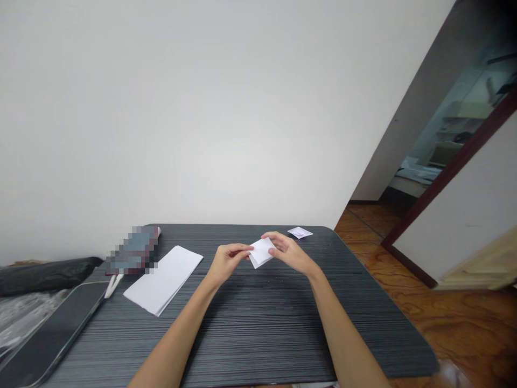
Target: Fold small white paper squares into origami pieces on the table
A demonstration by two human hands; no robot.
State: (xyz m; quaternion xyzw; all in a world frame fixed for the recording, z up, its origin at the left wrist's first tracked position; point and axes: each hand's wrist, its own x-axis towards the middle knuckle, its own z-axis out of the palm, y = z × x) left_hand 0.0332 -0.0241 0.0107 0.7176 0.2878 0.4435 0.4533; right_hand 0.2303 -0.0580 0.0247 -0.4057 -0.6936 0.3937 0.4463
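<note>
A small folded piece of white paper [260, 253] is held up over the dark table between my two hands. My left hand [229, 261] pinches its left edge between thumb and fingers. On the other side, my right hand [288, 252] grips the right edge, thumb in front and fingers at the upper edge. The paper looks layered, with a flap hanging at its lower side. Parts of the right fingers are hidden behind it.
The dark striped table [258, 334] stands against a white wall. White paper sheets [163, 280] lie left, near a blurred-out item [135, 250] with a white strap. A small folded paper [299, 232] lies at the back right. A black glossy panel [60, 328] lies along the left edge.
</note>
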